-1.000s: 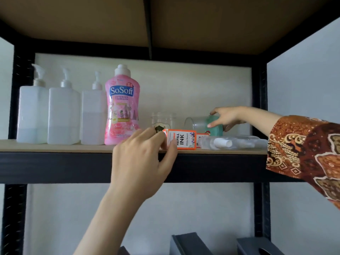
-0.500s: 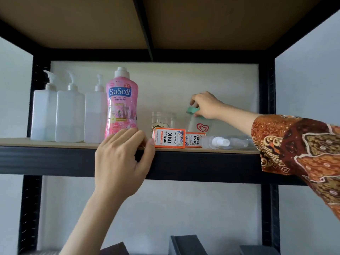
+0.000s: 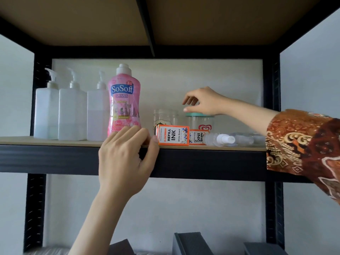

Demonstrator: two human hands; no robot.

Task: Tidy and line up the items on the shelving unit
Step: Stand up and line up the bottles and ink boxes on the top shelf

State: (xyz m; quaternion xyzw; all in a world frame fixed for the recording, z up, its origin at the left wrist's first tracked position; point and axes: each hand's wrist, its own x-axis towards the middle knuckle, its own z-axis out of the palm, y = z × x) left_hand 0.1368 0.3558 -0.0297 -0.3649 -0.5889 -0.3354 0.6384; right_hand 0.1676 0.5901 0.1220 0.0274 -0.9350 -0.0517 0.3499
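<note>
On the shelf board [image 3: 55, 142] stand three white pump bottles [image 3: 72, 113] at the left, with a pink SoSoft bottle [image 3: 124, 100] beside them. A clear glass jar [image 3: 165, 116] and a clear jar with a teal lid [image 3: 200, 123] stand upright further back. In front of them are two orange ink boxes [image 3: 173, 135], and a clear spray bottle [image 3: 230, 139] lies on its side. My left hand [image 3: 127, 159] rests on the shelf's front edge next to the nearer ink box, holding nothing. My right hand [image 3: 204, 102] hovers just above the teal lid, fingers apart.
Black uprights [image 3: 271, 89] frame the shelf on both sides and a black beam [image 3: 211, 162] runs along its front. The brown underside of the upper shelf [image 3: 92, 21] is close overhead. Dark grey boxes [image 3: 191, 243] sit below.
The teal-lidded jar went from lying on its side to standing upright, and my right hand has let go and lifted above it. My left hand left the ink box and settled on the shelf edge.
</note>
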